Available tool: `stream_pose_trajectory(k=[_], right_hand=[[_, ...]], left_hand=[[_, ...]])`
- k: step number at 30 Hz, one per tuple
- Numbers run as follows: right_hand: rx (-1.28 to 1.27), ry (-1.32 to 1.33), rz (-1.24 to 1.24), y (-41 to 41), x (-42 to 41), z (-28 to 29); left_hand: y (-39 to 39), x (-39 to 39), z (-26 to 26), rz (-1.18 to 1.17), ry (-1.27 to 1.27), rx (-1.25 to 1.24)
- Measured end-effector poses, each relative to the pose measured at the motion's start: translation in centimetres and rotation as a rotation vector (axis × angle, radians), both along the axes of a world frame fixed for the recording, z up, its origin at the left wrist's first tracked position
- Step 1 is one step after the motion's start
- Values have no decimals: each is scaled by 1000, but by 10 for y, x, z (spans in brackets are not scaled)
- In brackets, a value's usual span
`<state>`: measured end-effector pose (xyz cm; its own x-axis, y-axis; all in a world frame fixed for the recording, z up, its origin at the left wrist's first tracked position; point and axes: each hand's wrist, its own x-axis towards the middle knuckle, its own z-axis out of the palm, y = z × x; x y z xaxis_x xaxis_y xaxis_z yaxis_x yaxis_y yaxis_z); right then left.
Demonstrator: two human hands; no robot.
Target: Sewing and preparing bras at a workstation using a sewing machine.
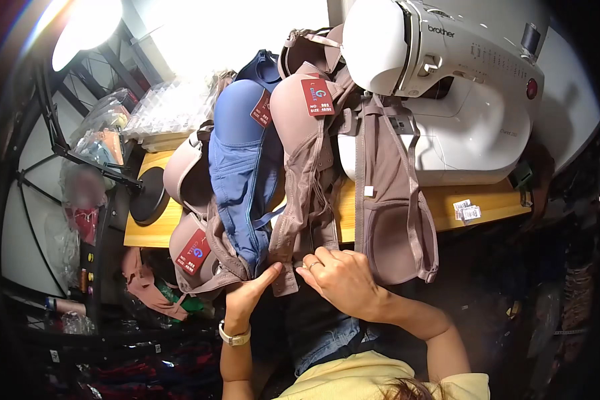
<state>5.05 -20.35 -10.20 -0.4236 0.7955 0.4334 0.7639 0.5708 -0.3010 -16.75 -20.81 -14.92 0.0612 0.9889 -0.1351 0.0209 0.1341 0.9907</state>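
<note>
Several padded bras lie across the front of the sewing table. My left hand point(250, 295) grips the lower ends of a blue bra point(240, 115) and a mauve bra with a red tag point(195, 250); its thumb presses the hook-and-eye band of a mauve-pink bra point(292, 115). Just right of that band, my right hand point(347, 282) has its fingers curled together, pinching something small and pale that I cannot make out. Farther right, a brown-mauve bra point(392, 240) hangs over the table edge below the needle area of a white Brother sewing machine point(480, 110).
A desk lamp with a round black base point(150, 195) stands at the left, near a clear compartment box point(167, 110). Small printed labels point(467, 211) lie on the wooden tabletop point(500, 200) at right. Bagged garments and thread spools fill the left side.
</note>
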Motion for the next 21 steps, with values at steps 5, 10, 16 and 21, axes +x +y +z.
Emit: stream_pose_trajectory(k=[5,10,16,21], right_hand=[[-166,184,-146,-8,24,4],[-254,341,-400,-20,29,-16],[-243,540,-279,-16,7,-41],[-187,557,-77,-27,-14,-38]], left_hand=[[-1,7,5,77,335,105],[-5,29,24,189,140,-237],[-3,38,22,86,78,-482],[0,39,16,-67,-425,-200]])
